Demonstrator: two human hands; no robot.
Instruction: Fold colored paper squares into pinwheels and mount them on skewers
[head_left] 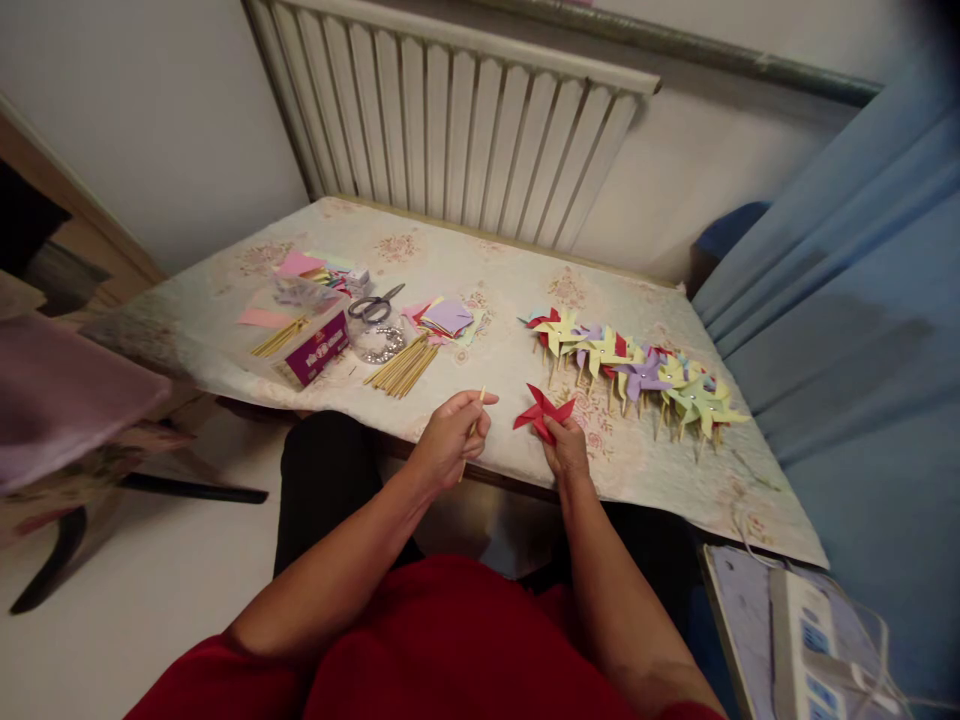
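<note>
Nearest us, our left hand is closed around a thin wooden stick, its top end poking up above the thumb. Just beside it our right hand pinches a red paper pinwheel from below, at the near edge of the surface. Stick and pinwheel are near each other but apart.

Judgement: we are about to mount the wheel on the stick. To do it well, we should keep the pinch at the wheel's centre so the folded blades are not crushed, hold the stick upright and steady, and bring its top end to the centre, not to a blade.

Farther out, right of centre: a row of finished pinwheels, yellow, purple, red and green, lying overlapped on their sticks. Left of centre: a loose bundle of sticks, a stack of coloured paper squares, scissors, and an open box with more sticks. Beyond the surface, a white radiator.
</note>
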